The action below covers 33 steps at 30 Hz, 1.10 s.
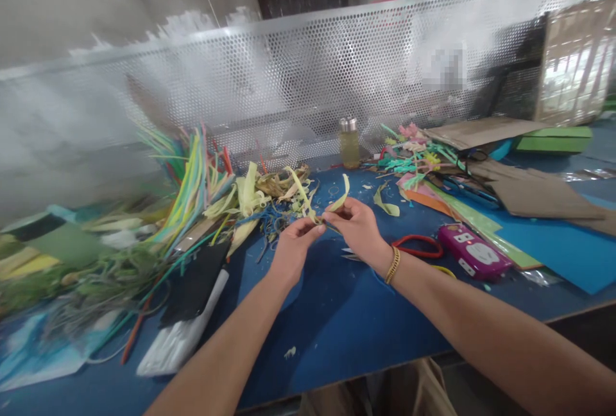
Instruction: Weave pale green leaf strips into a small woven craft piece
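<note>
My left hand (299, 241) and my right hand (355, 223) meet above the middle of the blue table. Both are closed, with thumb and fingers pinching a pale yellow-green corn husk strip (342, 194). One end of it curls up above my right hand, and another pale end rises beside my left. The part between the fingertips is mostly hidden. A gold bracelet (393, 266) circles my right wrist. Below my right hand, scissors (351, 254) lie partly covered. More corn husks (249, 192) are heaped just beyond my left hand, and a loose husk piece (386, 201) lies past my right.
At left stand colourful strips (190, 191) beside tangled green fibre (110, 275) and a black pouch (197, 284). On the right lie a purple device (474, 251), red-handled scissors (418, 246), blue sheets (558, 242) and cardboard (543, 191). A jar (349, 143) stands before a perforated metal panel (308, 76).
</note>
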Tool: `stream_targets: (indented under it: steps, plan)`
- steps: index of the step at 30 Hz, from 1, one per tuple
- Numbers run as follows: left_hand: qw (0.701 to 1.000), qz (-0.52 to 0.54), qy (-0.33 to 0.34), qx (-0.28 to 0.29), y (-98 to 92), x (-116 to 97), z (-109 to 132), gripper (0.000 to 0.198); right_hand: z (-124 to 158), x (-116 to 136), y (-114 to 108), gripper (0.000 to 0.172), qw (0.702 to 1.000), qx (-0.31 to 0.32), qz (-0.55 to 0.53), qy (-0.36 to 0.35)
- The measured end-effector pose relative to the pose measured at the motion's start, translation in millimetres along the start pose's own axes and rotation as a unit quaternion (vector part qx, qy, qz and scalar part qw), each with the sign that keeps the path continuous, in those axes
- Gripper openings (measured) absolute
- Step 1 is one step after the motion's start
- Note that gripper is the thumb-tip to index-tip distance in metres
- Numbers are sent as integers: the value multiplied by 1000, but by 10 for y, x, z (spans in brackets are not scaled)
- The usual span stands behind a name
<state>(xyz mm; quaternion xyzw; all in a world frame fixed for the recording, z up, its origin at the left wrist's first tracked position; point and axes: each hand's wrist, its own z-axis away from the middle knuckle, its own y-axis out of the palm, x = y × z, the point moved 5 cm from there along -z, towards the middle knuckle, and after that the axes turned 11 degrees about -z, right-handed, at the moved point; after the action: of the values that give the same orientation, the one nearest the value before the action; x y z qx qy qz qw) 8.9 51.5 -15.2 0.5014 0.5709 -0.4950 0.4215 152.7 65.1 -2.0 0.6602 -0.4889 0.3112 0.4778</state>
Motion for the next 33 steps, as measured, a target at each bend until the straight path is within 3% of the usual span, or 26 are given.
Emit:
stream_targets:
  steps: [3,6,12,15,20,24,33]
  plan:
    - [999,25,-9,20,33,23,6,28,-31,8,-36,14,1000,-8,13,-3]
    - [999,27,2,23,28,49,-10,23,-51,28,-53,13,1000,-4,28,-10]
    - [999,31,-13,-8,-16,108,-40,21,-57,18,-98,24,993,-11,120,-17]
    - [997,66,-28,-38,-21,105,-23,22,-41,55,-133,29,973,-31,224,-51]
    - [990,131,-35,-44,20,72,12,19,80,255,56,6,911,74,353,-200]
    - [985,161,-39,-38,47,47,35,19,144,315,133,10,883,107,398,-224]
    - [977,190,-83,-44,56,14,73,20,95,331,70,19,892,99,377,-227]
